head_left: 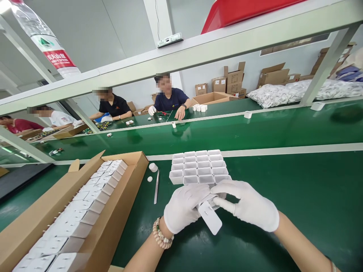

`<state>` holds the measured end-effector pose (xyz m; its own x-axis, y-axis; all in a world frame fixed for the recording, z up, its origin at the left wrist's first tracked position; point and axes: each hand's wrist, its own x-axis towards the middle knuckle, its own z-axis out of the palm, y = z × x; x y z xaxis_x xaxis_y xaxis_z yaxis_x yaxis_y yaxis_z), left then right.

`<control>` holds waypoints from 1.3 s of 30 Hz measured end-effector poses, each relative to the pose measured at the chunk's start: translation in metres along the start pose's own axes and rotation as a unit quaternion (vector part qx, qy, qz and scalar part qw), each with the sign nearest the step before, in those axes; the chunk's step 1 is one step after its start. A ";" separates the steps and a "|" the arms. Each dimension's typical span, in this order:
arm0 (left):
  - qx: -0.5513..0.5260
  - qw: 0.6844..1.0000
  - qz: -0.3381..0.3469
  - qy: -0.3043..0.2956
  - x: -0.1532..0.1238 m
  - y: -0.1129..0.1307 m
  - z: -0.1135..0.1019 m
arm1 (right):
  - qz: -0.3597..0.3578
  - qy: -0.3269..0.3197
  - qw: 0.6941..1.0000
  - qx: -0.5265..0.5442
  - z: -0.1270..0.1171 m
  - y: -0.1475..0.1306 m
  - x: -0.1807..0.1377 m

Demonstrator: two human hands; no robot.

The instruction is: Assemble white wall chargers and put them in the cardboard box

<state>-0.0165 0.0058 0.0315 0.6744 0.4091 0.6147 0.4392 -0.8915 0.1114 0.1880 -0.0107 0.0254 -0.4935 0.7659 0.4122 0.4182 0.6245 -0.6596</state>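
Observation:
Both my hands wear white gloves and meet over the green table. My left hand is closed round a small white plastic part with two little holes in its face. My right hand pinches the same part from the right, fingers curled on its upper end. Just beyond my fingers stands a block of several open white plastic housings in neat rows. A bead bracelet sits on my left wrist.
A long cardboard box full of white parts lies at the left. Metal tweezers and two small white caps lie beside it. Several people work across the green belt. Cartons and bags of white parts stand at the back right.

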 end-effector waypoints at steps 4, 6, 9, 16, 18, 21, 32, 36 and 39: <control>0.077 0.996 0.021 -0.027 -0.006 -0.004 0.004 | 0.016 0.009 1.000 -0.010 0.005 -0.003 0.002; 0.057 0.998 0.015 -0.033 -0.008 -0.006 0.004 | 0.009 0.024 1.000 0.004 0.005 -0.002 0.002; -0.026 1.000 -0.016 -0.003 -0.008 -0.006 -0.001 | 0.023 0.027 0.991 0.125 -0.001 0.001 0.000; -0.201 0.976 -0.078 0.046 0.004 0.004 -0.010 | 0.134 -0.070 0.935 0.321 0.007 -0.010 0.005; -0.211 0.974 -0.069 0.039 0.006 0.006 -0.007 | 0.143 -0.090 0.918 0.358 0.017 -0.015 0.010; -0.214 0.974 -0.057 0.035 0.003 0.006 0.000 | 0.159 -0.079 0.905 0.387 0.025 -0.019 0.014; -0.497 0.823 -0.272 0.034 -0.015 0.025 0.020 | 0.147 0.071 0.921 0.353 0.036 -0.018 0.005; -0.504 0.810 -0.291 0.078 -0.018 0.028 0.029 | 0.150 0.083 0.931 0.321 0.044 -0.016 0.005; -0.487 0.818 -0.296 0.083 -0.017 0.029 0.027 | 0.141 0.085 0.937 0.309 0.044 -0.015 0.004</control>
<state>0.0011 -0.0222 0.0031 0.3899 0.8648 0.3163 -0.0749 -0.3125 0.9469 0.1456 -0.0236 0.0093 -0.2784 0.9336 0.2256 -0.0335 0.2254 -0.9737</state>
